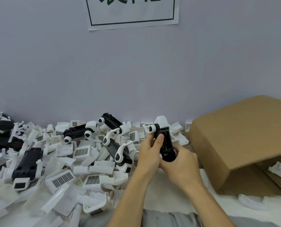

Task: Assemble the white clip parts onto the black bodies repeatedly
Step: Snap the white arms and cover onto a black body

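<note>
- The black body (166, 145) sat above the table edge, just right of the parts heap (80, 154), gripped by both hands — left hand (150, 154) thumb on top, right hand (180, 163) cupping its lower end.
- A white clip (153, 128) was at its far end.
- It looked light, stiff, smooth plastic — best held by the flanks.

Black body (166, 145), white grilled parts (62, 179), brown box (238, 141), seemingly green-bordered sign (131, 12)

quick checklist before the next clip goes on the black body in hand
1. Black body held by both hands: ok.
2. Left hand thumb pressed on the body's side: ok.
3. Right hand fingers wrapped round its lower end: ok.
4. White clip on its far end: ok; fully seated: cannot tell.
5. Near end clip: cannot tell, hidden by the hands.
6. Loose white parts beside the hands: ok.
</note>
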